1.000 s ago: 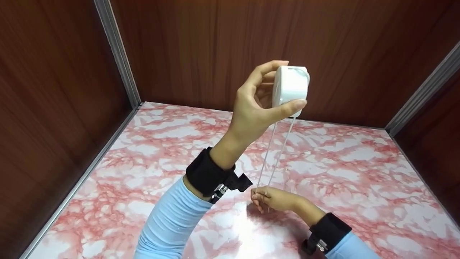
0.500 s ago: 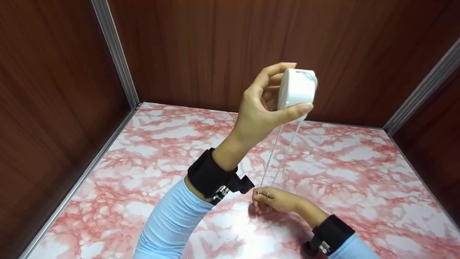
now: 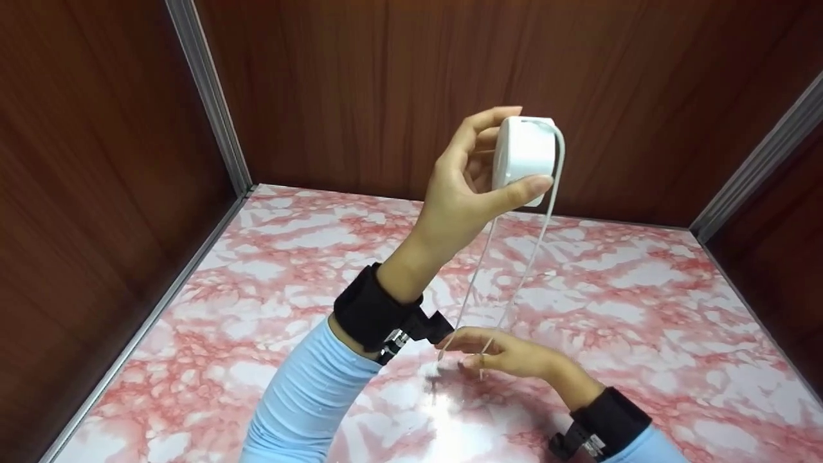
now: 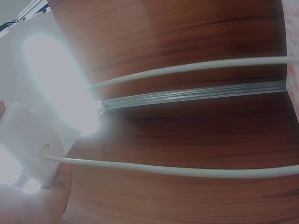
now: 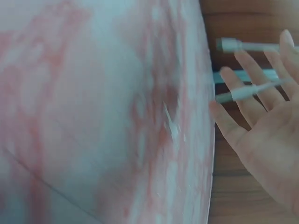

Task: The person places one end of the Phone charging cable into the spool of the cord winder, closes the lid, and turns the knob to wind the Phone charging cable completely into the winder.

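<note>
My left hand (image 3: 460,177) holds up a white charger case (image 3: 531,146), rounded and boxy, with the thumb below and fingers around its far side. One white cable (image 3: 548,225) loops out of the slot at its top and hangs down; a second thin cable (image 3: 478,270) hangs from beneath. In the right wrist view, plugs (image 5: 230,45) sit on the cable ends. Below, just over the table, is my right hand (image 3: 511,354), fingers extended and spread beside the dangling cables. Whether it still touches a cable is hard to tell.
A red-and-white marbled tabletop (image 3: 289,270) lies beneath both hands. Dark wood-grain panels (image 3: 360,96) enclose it at the back and sides, with metal corner posts (image 3: 209,90). A bright glare patch shows near the front.
The right hand has let go its pinch on the cables and spread its fingers. The right cable now hangs looser, drooping from the case's top slot. The left hand has barely shifted.
</note>
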Demonstrator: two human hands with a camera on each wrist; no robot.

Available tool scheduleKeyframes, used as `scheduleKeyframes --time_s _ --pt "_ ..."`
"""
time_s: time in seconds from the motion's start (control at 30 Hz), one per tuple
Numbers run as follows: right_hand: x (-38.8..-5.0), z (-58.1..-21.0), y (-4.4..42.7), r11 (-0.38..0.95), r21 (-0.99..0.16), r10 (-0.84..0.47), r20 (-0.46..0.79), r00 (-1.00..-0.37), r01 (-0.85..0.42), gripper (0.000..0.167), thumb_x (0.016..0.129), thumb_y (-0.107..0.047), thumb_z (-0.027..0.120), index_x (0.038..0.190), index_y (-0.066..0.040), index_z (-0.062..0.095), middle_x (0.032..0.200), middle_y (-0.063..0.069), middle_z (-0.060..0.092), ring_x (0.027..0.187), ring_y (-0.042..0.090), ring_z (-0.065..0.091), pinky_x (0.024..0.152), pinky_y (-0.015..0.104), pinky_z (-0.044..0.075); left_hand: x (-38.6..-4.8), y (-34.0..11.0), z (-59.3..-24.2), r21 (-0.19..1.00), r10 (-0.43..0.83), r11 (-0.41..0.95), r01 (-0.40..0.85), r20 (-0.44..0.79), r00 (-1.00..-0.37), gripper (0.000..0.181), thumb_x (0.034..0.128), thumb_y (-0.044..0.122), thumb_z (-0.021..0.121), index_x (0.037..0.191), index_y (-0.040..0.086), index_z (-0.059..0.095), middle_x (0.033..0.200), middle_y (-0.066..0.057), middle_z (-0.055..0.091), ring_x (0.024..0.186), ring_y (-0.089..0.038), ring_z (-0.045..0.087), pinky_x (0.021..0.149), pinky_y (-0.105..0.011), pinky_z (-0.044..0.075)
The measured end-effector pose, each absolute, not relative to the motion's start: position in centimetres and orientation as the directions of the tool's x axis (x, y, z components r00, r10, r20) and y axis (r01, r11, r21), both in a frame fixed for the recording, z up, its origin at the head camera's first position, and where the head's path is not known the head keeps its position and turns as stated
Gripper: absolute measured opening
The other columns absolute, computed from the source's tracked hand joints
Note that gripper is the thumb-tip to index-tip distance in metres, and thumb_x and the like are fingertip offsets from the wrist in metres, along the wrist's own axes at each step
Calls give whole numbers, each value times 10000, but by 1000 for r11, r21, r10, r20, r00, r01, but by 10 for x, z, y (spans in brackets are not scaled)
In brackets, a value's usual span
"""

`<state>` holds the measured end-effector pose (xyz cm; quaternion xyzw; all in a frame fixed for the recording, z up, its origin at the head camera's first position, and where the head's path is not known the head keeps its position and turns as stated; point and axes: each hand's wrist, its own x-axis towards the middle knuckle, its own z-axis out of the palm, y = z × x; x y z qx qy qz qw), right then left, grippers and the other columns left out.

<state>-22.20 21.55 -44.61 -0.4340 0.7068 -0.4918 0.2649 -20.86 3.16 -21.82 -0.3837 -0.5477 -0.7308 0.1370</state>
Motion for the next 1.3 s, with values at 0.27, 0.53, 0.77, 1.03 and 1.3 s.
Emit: scheduleKeyframes --time_s 0.27,0.53,0.77,1.03,1.3 --pt "-211 -454 202 244 -879 -823 36 -567 -410 243 1036 -119 396 1126 36 562 1310 160 593 1227 218 550 983 419 468 -209 35 -220 704 222 -365 610 702 -677 650 771 3 763 1339 25 448 1171 -153 568 948 -193 588 806 -324 555" --pt "-210 -457 202 353 -831 -823 -57 -565 -430 279 1034 -212 412 1008 -73 653 1111 74 704 1047 111 625 919 296 488 -210 37 -226 689 215 -341 640 720 -660 656 763 13 773 1337 25 456 1163 -150 574 945 -200 607 803 -327 560" --pt "-217 -462 205 335 -852 -847 -86 -524 -401 347 1055 -203 361 983 -42 659 994 114 720 977 176 668 915 302 501 -207 40 -226 682 191 -378 626 719 -668 621 759 18 764 1310 18 478 1134 -148 596 919 -217 625 779 -357 571" --pt "-221 -464 207 323 -883 -847 -110 -519 -340 337 1053 -175 357 962 12 622 902 215 691 881 294 690 840 355 546 -207 42 -223 676 165 -379 632 721 -673 608 752 31 766 1298 7 500 1112 -160 613 909 -213 633 782 -358 573" --pt "-223 -469 203 336 -865 -856 -116 -503 -372 360 1056 -193 346 945 -9 634 862 200 690 805 223 677 780 327 546 -207 41 -224 689 163 -351 635 712 -683 611 745 36 785 1293 9 515 1114 -159 607 907 -215 632 783 -346 573"
